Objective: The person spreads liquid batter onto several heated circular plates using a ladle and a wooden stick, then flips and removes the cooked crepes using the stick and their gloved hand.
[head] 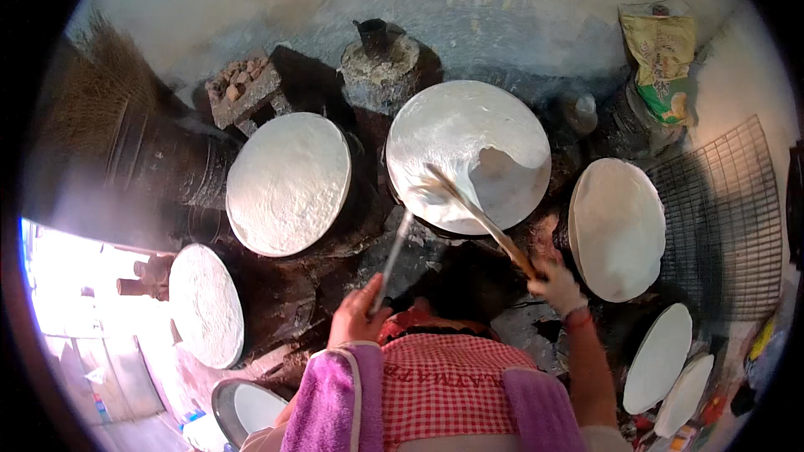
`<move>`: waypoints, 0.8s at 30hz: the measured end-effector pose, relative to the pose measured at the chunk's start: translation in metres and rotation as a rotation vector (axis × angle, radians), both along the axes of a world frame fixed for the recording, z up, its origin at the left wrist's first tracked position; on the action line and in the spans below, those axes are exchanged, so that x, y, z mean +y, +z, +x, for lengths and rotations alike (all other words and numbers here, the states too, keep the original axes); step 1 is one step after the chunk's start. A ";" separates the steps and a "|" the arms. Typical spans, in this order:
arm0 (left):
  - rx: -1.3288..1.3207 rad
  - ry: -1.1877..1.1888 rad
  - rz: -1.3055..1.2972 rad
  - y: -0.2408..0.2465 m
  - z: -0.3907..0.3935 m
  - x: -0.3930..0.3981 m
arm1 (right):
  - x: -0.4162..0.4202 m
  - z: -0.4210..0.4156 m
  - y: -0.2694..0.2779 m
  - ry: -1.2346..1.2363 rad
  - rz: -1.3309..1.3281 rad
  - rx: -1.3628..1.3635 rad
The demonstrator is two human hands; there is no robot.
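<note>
My right hand point(558, 285) grips a long wooden-handled tool point(490, 226) whose blurred far end lies over a large round griddle point(512, 185) in front of me. Glossy white batter point(452, 116) covers much of that round surface. At its lower right a greyer area shows, thinly coated or bare; I cannot tell which. Closer to my body, my left hand point(356, 314) holds a thin, light-coloured rod-like tool point(397, 257). Its tip comes near the griddle's lower left edge; whether it touches is unclear.
Left of the griddle stands a round white-covered top point(289, 185), with another white disc point(206, 306) lower left. White flat sheets point(619, 229) are stacked at right beside a wire rack point(722, 226). A broom point(100, 85), broken stones point(242, 78) and a printed sack point(659, 63) stand farther back.
</note>
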State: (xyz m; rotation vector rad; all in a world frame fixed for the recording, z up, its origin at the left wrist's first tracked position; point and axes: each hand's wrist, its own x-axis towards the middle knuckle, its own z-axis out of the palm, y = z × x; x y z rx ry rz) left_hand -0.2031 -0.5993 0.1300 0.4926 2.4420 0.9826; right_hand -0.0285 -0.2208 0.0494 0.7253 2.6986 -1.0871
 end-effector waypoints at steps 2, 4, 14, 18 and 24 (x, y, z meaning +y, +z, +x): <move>0.078 -0.158 0.149 -0.021 -0.012 0.009 | -0.030 0.040 -0.080 -0.178 -0.006 -0.117; 0.264 -0.331 0.376 -0.062 -0.036 0.021 | -0.077 0.070 -0.153 -0.468 -0.056 -0.230; -0.556 0.171 0.832 0.000 -0.074 -0.056 | -0.218 -0.203 -0.029 -0.612 -1.214 0.337; -0.592 0.490 0.864 -0.020 -0.075 -0.108 | -0.263 -0.198 -0.044 -0.682 -1.369 0.310; -0.568 0.661 0.938 -0.040 -0.071 -0.183 | -0.225 -0.072 -0.031 -0.937 -0.979 0.170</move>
